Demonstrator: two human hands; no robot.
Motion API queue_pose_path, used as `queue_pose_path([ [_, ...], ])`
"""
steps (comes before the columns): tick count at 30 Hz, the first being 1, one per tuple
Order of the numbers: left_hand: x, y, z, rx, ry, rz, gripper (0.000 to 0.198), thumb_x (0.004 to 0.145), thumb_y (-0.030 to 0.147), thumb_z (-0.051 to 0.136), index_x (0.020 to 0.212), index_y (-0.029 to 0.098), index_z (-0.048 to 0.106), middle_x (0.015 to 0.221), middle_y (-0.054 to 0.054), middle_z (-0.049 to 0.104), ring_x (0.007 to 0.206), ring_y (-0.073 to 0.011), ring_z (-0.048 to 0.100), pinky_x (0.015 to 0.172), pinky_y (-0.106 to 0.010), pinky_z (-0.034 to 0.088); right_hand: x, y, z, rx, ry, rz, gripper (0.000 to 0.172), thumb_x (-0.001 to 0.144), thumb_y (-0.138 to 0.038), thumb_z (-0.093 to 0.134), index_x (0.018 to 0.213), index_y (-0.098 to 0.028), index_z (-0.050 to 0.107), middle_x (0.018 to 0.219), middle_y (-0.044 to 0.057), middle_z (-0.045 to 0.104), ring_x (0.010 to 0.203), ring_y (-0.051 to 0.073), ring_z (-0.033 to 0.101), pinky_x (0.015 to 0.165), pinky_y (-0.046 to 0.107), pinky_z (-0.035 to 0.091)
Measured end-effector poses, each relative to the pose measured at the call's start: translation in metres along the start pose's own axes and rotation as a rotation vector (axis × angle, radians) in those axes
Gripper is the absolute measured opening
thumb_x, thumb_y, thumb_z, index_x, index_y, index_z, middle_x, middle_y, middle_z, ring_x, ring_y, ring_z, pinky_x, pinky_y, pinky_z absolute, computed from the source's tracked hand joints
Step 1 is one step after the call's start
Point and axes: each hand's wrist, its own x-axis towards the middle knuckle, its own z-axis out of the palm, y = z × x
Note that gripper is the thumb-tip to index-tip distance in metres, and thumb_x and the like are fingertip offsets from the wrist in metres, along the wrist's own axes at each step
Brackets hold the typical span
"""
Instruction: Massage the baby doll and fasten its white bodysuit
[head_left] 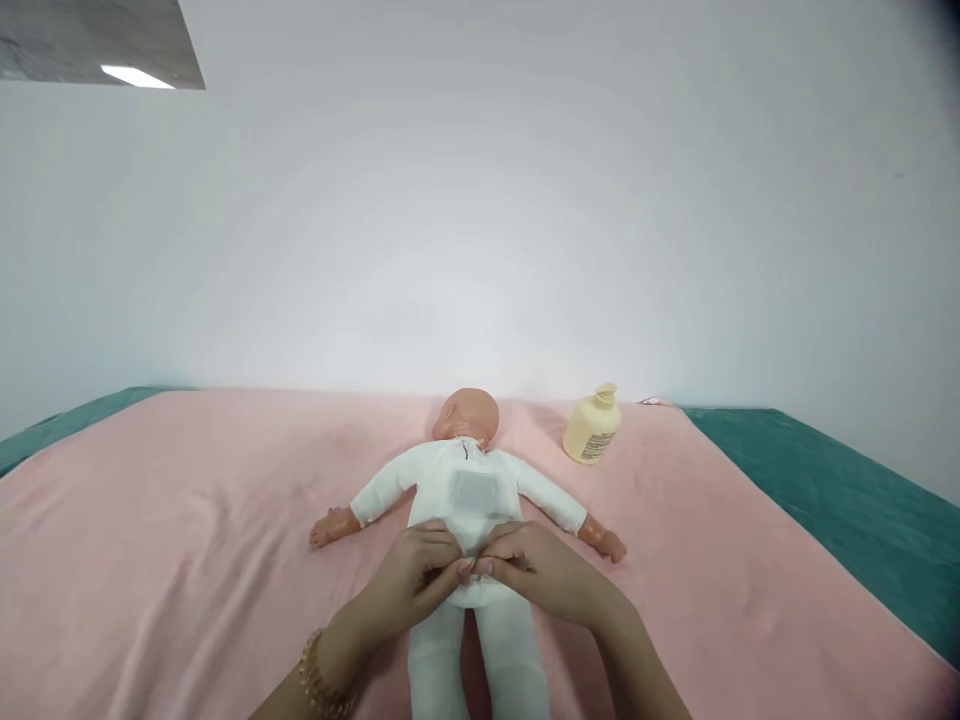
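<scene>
A baby doll (472, 470) with a white cloth body lies stretched out on a pink blanket, its head away from me and its arms spread. No face shows on its bald head (472, 412). A grey rectangular patch (475, 492) sits in the middle of its torso. Just below that, my left hand (426, 572) and my right hand (536, 570) meet at the doll's hips. Both are closed, thumbs against fingers, pinching the white cloth (480, 595) there. The fingertips almost touch, and the exact edge they hold is partly hidden.
A pale yellow pump bottle (592, 428) stands upright beyond the doll's right-hand arm. The pink blanket (225, 560) has folds at the left and lies over a green surface (825, 500). A white wall (480, 200) rises behind.
</scene>
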Motion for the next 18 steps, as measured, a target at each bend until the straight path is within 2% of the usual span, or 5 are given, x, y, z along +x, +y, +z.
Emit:
queue_pose_path([
  [2,0.0,0.001,0.001,0.014,-0.015,0.001,0.038,0.098,0.029,0.044,0.067,0.015,0.062,0.061,-0.003,0.06,0.065,-0.013,0.052,0.065,-0.026,0.038,0.001,-0.002,0.0,0.012,-0.062,0.024,0.033,0.093,-0.031,0.051,0.068,-0.025,0.07,0.079,0.003,0.069,0.079,0.02,0.064,0.07,0.032,0.048],
  [5,0.0,0.004,0.0,-0.056,-0.001,-0.024,0.036,0.097,0.029,0.046,0.07,0.015,0.064,0.066,-0.003,0.063,0.069,-0.0138,0.055,0.068,-0.026,0.04,0.003,-0.004,0.001,0.028,-0.065,0.05,0.033,0.093,-0.029,0.049,0.069,-0.022,0.07,0.079,0.002,0.067,0.081,0.02,0.061,0.072,0.031,0.045],
  [11,-0.003,0.005,-0.007,-0.185,0.185,-0.123,0.036,0.098,0.03,0.044,0.074,0.017,0.068,0.076,-0.004,0.066,0.079,-0.0146,0.058,0.076,-0.027,0.044,0.005,0.006,-0.001,0.03,0.107,0.08,0.034,0.094,-0.038,0.05,0.074,-0.021,0.072,0.085,0.002,0.064,0.078,0.017,0.057,0.071,0.03,0.043],
  [14,-0.003,0.003,-0.007,-0.138,0.157,-0.137,0.036,0.098,0.03,0.045,0.073,0.017,0.067,0.076,-0.003,0.065,0.079,-0.0149,0.058,0.076,-0.028,0.043,0.006,0.013,0.001,0.03,0.149,0.061,0.034,0.093,-0.037,0.052,0.069,-0.021,0.072,0.085,0.003,0.063,0.081,0.018,0.058,0.073,0.03,0.043],
  [18,0.001,0.002,-0.003,-0.026,0.124,-0.174,0.038,0.097,0.03,0.046,0.066,0.017,0.062,0.065,-0.002,0.061,0.071,-0.0142,0.055,0.074,-0.028,0.041,0.008,0.015,0.006,0.028,0.096,0.102,0.033,0.092,-0.033,0.054,0.066,-0.021,0.071,0.084,0.002,0.063,0.077,0.017,0.058,0.067,0.029,0.041],
])
